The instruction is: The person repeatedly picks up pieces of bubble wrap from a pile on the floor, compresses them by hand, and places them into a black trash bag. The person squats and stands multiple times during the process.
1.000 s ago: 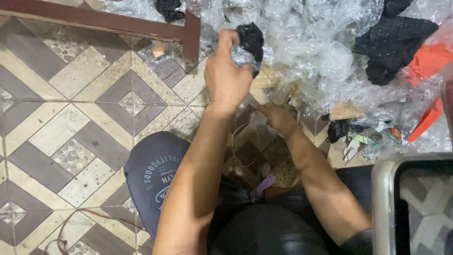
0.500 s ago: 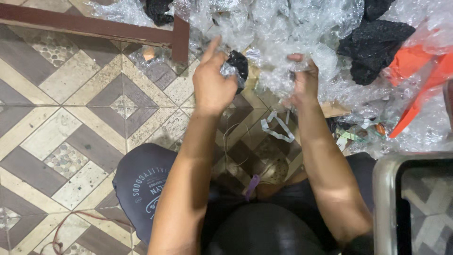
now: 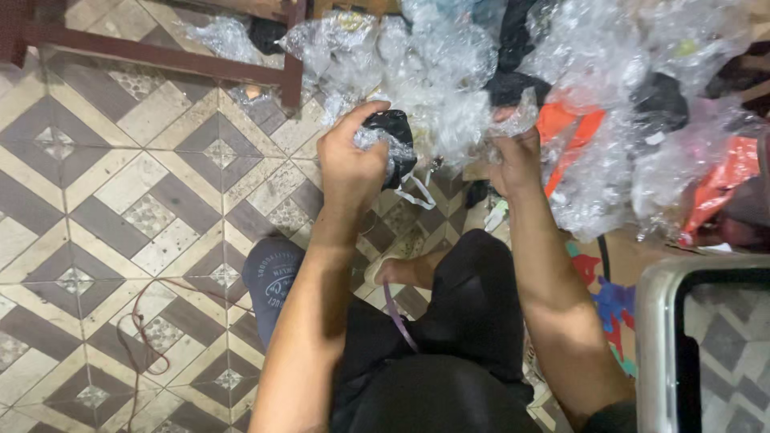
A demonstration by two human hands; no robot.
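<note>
Here, landmark: heap of clear plastic bags [image 3: 449, 72] across top of floor.

Left of heap: wooden frame leg [image 3: 293, 76] on patterned tile floor [image 3: 120, 176]; red cord [image 3: 144, 321] lies loose well below.

Left hand [image 3: 349, 164] at heap's lower-left edge, fingers curled shut round black item in clear wrap [image 3: 393, 140], lifted clear for handling.

Right hand [image 3: 517, 156] at heap's lower edge, fingers pinched on plastic film [image 3: 513, 116], steadying it.

Hidden: item's kind unreadable, mostly covered by fingers and wrap. Orange pieces [image 3: 561, 128] inside heap blurred. Metal-framed object [image 3: 698, 337] below heap's right end, cut off.
</note>
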